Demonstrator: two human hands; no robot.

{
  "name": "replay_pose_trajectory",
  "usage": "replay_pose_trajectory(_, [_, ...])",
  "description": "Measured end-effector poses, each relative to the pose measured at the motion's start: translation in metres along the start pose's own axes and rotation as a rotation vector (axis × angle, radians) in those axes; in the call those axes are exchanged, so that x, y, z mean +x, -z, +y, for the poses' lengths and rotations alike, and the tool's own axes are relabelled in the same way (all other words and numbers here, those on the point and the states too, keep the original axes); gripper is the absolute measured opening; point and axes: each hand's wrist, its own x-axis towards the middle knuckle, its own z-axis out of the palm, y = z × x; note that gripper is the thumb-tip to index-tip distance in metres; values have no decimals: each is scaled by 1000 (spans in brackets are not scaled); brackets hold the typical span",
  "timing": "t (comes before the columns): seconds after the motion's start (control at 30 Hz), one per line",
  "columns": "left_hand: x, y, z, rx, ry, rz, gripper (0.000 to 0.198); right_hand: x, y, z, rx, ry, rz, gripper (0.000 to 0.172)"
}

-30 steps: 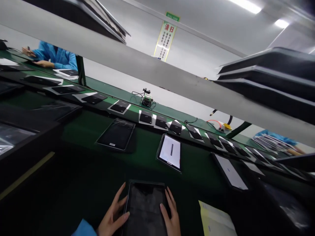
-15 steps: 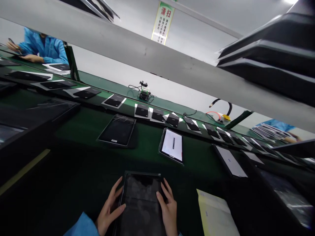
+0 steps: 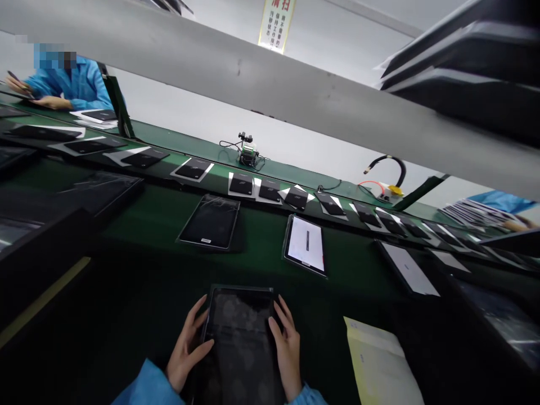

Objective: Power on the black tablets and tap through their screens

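L hand (image 3: 188,346) & R hand (image 3: 287,346) facing, apart, both gripping; fingers (image 3: 193,313) bent, pointing fwd, thumbs (image 3: 276,331) inward.

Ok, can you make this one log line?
left hand: holds tablet, left edge; right hand: holds tablet, right edge; screen: dark; yellow paper: at right

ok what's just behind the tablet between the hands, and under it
Beyond the held tablet, the green table carries a dark-screened tablet, left, and a white-screened tablet, right. Whatever is directly under the held one is covered.
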Motion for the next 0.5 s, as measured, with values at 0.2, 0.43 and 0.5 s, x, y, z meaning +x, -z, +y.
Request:
replay_pose_trajectory(0.2, [-1, -2, 3, -16, 15, 8, 81, -2, 2, -1, -11, -9, -15, 49])
replay_pose_trajectory(0.43, [-2, -4, 9, -7, 17, 8, 81, -7, 4, -8, -40, -73, -72, 63])
replay_pose_trajectory(0.5, [-2, -4, 9, 8, 13, 18, 81, -7, 4, -9, -54, -65, -76, 64])
